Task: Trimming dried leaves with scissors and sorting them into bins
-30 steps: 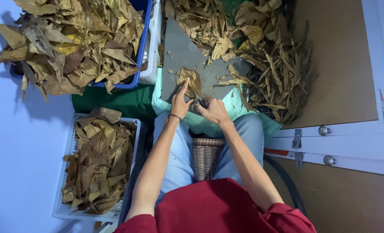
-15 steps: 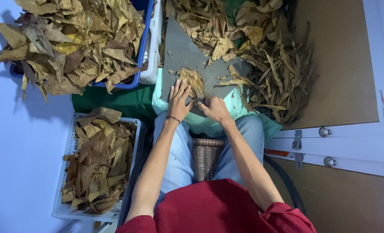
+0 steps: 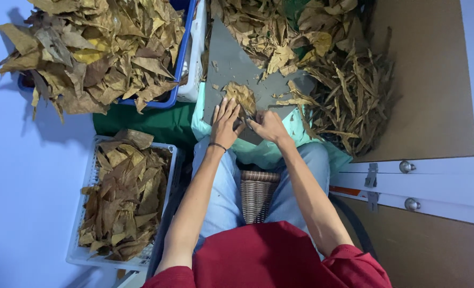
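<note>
A dry brown leaf (image 3: pixel 240 97) lies on a grey board (image 3: pixel 231 66) across my lap. My left hand (image 3: pixel 225 124) rests flat on the leaf's near end, fingers spread, a dark band on the wrist. My right hand (image 3: pixel 268 127) is curled just right of it, gripping what looks like a small metal tool (image 3: pixel 247 120) at the leaf's edge; the tool is mostly hidden by my fingers.
A blue bin (image 3: pixel 179 66) heaped with dry leaves sits far left. A white basket (image 3: pixel 90 181) of flattened leaves stands at left. Loose leaves (image 3: pixel 279 32) and a pile of leaf stems (image 3: pixel 349 101) lie at right, beside a brown panel (image 3: pixel 429 80). A wicker stool (image 3: pixel 257 193) shows between my knees.
My left hand has slid a little forward and flattened on the leaf. My right hand stays at the leaf's near edge.
</note>
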